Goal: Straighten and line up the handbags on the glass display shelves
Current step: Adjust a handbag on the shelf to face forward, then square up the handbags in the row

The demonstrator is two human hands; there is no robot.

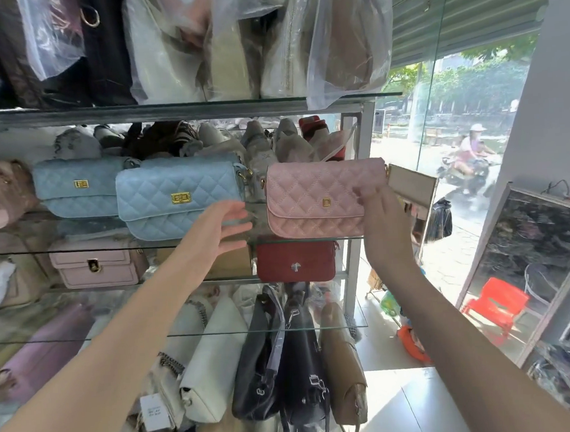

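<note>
A pink quilted handbag (pixel 319 197) stands at the right end of the middle glass shelf (pixel 113 248). My right hand (pixel 381 214) grips its right end. To its left stands a light blue quilted handbag (pixel 177 201) with a gold clasp, and a second light blue bag (pixel 74 189) sits behind and left of it. My left hand (pixel 226 224) hovers with fingers spread in the gap between the front blue bag and the pink bag, holding nothing.
A red bag (pixel 296 261) and a pink flap bag (pixel 98 267) stand on the shelf below. Plastic-wrapped bags fill the top shelf (pixel 202 41). Dark, white and tan bags hang lower down (pixel 284 354). The rack's metal post (pixel 357 179) and a glass shopfront are at the right.
</note>
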